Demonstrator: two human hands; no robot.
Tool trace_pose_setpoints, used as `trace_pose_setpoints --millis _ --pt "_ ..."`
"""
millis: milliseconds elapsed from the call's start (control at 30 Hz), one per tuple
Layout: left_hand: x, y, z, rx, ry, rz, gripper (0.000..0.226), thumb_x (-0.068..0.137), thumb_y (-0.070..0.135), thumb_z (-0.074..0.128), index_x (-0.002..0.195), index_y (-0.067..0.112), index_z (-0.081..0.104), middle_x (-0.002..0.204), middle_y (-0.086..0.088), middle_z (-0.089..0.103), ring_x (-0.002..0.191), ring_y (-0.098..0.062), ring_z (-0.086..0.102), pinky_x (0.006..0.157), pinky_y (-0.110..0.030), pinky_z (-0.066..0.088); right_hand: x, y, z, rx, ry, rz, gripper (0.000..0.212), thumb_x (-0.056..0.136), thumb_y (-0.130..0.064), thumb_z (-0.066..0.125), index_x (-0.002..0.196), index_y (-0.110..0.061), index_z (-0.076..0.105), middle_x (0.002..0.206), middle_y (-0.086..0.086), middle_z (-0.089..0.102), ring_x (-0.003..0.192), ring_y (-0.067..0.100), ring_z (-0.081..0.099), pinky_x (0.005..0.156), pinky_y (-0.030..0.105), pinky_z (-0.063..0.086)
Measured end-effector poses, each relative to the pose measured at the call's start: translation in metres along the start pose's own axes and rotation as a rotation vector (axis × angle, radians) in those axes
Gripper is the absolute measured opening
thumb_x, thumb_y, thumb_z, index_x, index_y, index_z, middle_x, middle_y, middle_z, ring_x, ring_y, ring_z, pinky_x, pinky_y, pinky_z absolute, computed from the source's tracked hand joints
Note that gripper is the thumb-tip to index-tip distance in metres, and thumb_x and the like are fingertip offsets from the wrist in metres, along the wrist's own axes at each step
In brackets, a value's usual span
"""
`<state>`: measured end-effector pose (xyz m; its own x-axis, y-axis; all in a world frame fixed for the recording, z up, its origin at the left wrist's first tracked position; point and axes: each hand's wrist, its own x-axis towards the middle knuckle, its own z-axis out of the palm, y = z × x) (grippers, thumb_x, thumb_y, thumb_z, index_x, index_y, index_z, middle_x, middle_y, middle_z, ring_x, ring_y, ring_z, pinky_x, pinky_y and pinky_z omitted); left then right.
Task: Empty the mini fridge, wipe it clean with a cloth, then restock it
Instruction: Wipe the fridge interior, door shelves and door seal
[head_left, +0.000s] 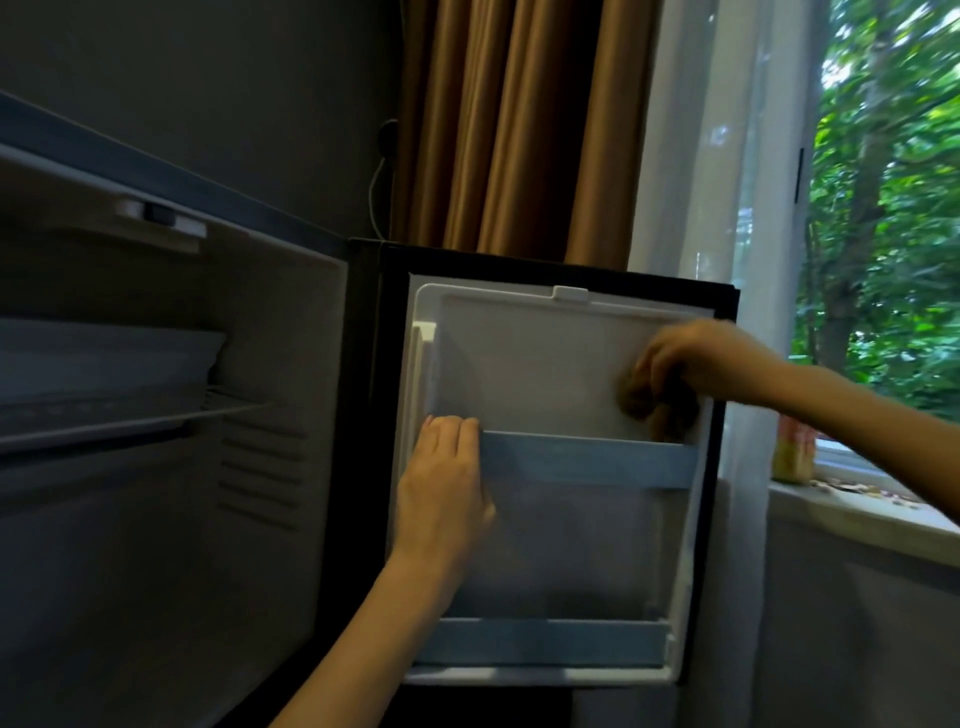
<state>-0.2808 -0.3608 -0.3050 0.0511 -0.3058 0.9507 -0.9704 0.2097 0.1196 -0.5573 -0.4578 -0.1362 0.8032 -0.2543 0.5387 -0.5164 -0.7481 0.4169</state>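
Far to the left of both grips, the white-lined cavity of the black mini fridge (156, 467) is seen open. A pale shelf (104, 415) crosses it and nothing is made out on it, though that side is blurred and cut off by the frame. The left hand (441, 483) is laid on the left end of the upper door rail (587, 457), a translucent blue plastic bar. Its fingers are hooked over the top edge and the thumb is set on the front face, so the door is judged to be steadied by this grip. The rail's long axis runs level from the left grip to just beneath the right one. Between the two grips the white moulded plastic door liner (530, 364) is shown bare. The crumpled brown cloth (660, 410) is bunched in the curled fingers of the right hand (696, 353) and pressed to the liner's right edge, at or just above the rail's right end. Most of the liner lies left of the cloth grip, so a leftward stroke by the right hand is judged to be called for. Below both grips, nothing is made out behind the blue lower door rail (545, 639). How much cloth is hidden under the fingers cannot be told. Right of the cloth grip, a yellow packet (792, 452) is half veiled by sheer curtain
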Motion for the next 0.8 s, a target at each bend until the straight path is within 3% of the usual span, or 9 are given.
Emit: trace_pose_setpoints --millis 67,167,267,333,433,533,633,700,800 --pt "-0.001 0.0 0.0 0.005 -0.001 -0.003 0.051 0.054 -0.007 0.072 0.105 0.0 0.063 0.095 -0.012 0.062 0.093 -0.032 0.063 0.099 -0.041 0.049 0.016 -0.004 -0.007 0.047 0.168 0.115 0.034 0.066 0.017 0.072 0.078 -0.015 0.077 0.103 0.0 0.069 0.092 0.021 0.067 0.08 0.047 0.057" --pt "-0.001 -0.001 0.0 0.026 -0.012 0.013 0.054 0.052 -0.006 0.075 0.105 -0.002 0.064 0.096 -0.014 0.064 0.092 -0.033 0.065 0.096 -0.045 0.05 0.036 -0.033 0.017 0.071 0.23 0.103 0.018 0.079 -0.002 0.072 0.093 -0.011 0.076 0.113 0.008 0.066 0.103 0.023 0.063 0.09 0.042 0.053" --pt "0.002 -0.001 -0.001 0.036 -0.021 -0.005 0.056 0.051 -0.004 0.079 0.105 -0.002 0.065 0.097 -0.014 0.065 0.093 -0.033 0.066 0.092 -0.044 0.053 0.028 -0.061 0.047 0.125 0.032 0.041 0.02 0.081 -0.012 0.073 0.1 -0.016 0.073 0.119 0.004 0.062 0.107 0.017 0.059 0.09 0.029 0.048" --pt "0.003 0.001 -0.002 0.038 -0.02 -0.009 0.053 0.051 -0.004 0.077 0.102 0.001 0.065 0.095 -0.012 0.065 0.093 -0.03 0.065 0.092 -0.037 0.052 0.014 -0.059 0.049 0.007 -0.176 -0.009 0.016 0.081 -0.013 0.072 0.096 -0.017 0.073 0.118 0.0 0.061 0.106 0.012 0.058 0.086 0.023 0.048" --pt "0.002 0.002 -0.002 0.022 -0.005 -0.017 0.051 0.053 -0.004 0.074 0.103 0.002 0.064 0.094 -0.01 0.064 0.092 -0.03 0.065 0.098 -0.034 0.044 -0.006 -0.032 0.027 -0.105 -0.309 0.163 0.012 0.079 -0.01 0.071 0.091 -0.013 0.071 0.109 0.002 0.064 0.095 0.015 0.06 0.073 0.021 0.046" --pt "0.0 0.003 0.002 0.031 0.006 -0.022 0.054 0.052 -0.006 0.075 0.105 0.0 0.064 0.095 -0.012 0.063 0.092 -0.031 0.064 0.105 -0.036 0.04 -0.004 -0.016 0.008 -0.26 -0.01 0.14 0.017 0.07 -0.002 0.076 0.084 -0.011 0.073 0.102 0.011 0.067 0.089 0.029 0.066 0.071 0.022 0.04" --pt "-0.002 0.004 0.001 0.024 0.005 -0.016 0.057 0.049 -0.006 0.076 0.104 -0.002 0.064 0.096 -0.014 0.063 0.092 -0.033 0.065 0.104 -0.042 0.043 0.026 -0.038 0.02 -0.256 0.372 0.016 0.015 0.077 0.0 0.066 0.089 -0.004 0.073 0.104 0.019 0.068 0.087 0.036 0.068 0.074 0.032 0.051" --pt "-0.002 0.001 0.002 0.044 -0.003 -0.003 0.058 0.049 -0.002 0.078 0.105 -0.002 0.064 0.096 -0.014 0.063 0.092 -0.033 0.066 0.101 -0.046 0.047 0.061 -0.064 0.043 -0.301 0.491 -0.133 0.019 0.086 -0.007 0.057 0.098 -0.003 0.072 0.115 0.019 0.066 0.102 0.034 0.066 0.083 0.037 0.055" --pt "-0.002 -0.007 0.009 0.105 0.037 0.035 0.05 0.06 -0.005 0.073 0.108 0.0 0.061 0.095 -0.012 0.061 0.092 -0.03 0.063 0.104 -0.041 0.036 0.12 -0.101 0.068 -0.258 0.61 -0.256 0.023 0.089 -0.007 0.052 0.099 -0.003 0.072 0.12 0.014 0.066 0.109 0.029 0.064 0.084 0.036 0.054"
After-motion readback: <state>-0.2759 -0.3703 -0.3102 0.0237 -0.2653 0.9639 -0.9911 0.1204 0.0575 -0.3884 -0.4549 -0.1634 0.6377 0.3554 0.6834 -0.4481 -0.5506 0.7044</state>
